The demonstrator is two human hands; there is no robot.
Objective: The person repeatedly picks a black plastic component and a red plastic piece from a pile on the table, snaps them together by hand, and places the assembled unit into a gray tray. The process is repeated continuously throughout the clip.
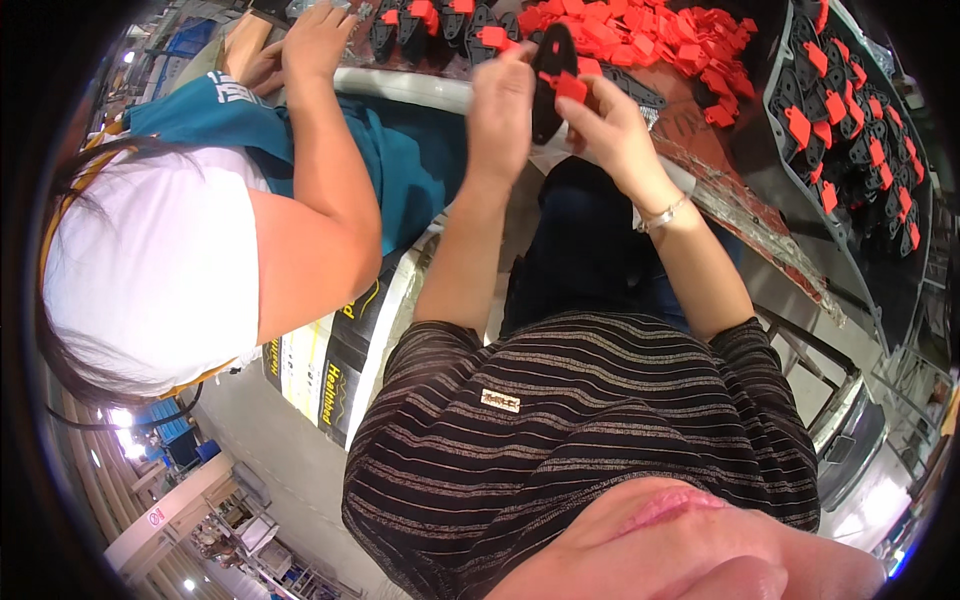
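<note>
My left hand (pixel 503 112) is closed on the left side of a long, oval black plastic part (pixel 548 112), held upright above the table's near edge. From the other side, my right hand (pixel 618 138) pinches a red plastic tab (pixel 570 88) with thumb and fingers, against the black part's face. Whether the tab is fixed to the part I cannot tell. Just beyond both hands lies a heap of loose red tabs (pixel 640 35). Several black parts with red tabs on them (pixel 415 30) lie to the left of that heap.
A worn reddish-brown table (pixel 690 150) stretches in front of me. At the right stands a large black bin (pixel 870 275) full of black parts with red tabs. Close on my left, a co-worker in a teal apron (pixel 400 190) has a hand (pixel 318 40) at the table.
</note>
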